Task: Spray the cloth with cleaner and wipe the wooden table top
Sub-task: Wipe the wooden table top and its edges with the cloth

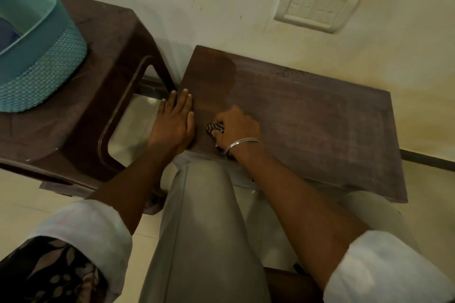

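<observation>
Cloth (215, 128), checkered and bunched, sits clenched under our right hand (236, 128) on the dull brown wooden surface (307, 115). We see our left hand (173, 123) lying flat and released just beside it, on the surface's left edge.

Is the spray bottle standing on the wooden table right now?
No. The table top carries only the left hand pressed flat at its edge and the right hand bunched around the checked cloth.

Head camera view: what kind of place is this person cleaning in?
Probably a room in a home: a switch plate on a stained wall, a small wooden table against it, and a teal basket on a brown stool.
</observation>
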